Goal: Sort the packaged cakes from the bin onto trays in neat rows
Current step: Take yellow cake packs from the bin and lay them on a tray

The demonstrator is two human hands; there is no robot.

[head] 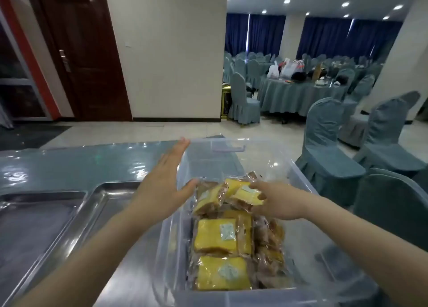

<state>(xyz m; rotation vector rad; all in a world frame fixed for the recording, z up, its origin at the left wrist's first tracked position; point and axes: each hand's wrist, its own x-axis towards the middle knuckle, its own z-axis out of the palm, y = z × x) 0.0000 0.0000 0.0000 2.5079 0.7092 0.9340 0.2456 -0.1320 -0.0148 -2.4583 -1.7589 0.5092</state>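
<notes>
A clear plastic bin [234, 143] stands on the table at centre right and holds several packaged yellow cakes [215, 236] in clear wrappers. My right hand [275, 200] reaches into the bin and pinches one wrapped cake [246, 195] near the top of the pile. My left hand [165, 179] is stretched out flat with straight fingers along the bin's left wall, its thumb touching a wrapper. Two metal trays [102, 202] lie to the left of the bin, with nothing on their visible parts.
The table has a glossy teal cover [76, 165]. Chairs in grey-blue covers [324, 153] stand close on the right. Further back are a round draped table [296, 93] with bags on it, a white pillar and a brown door.
</notes>
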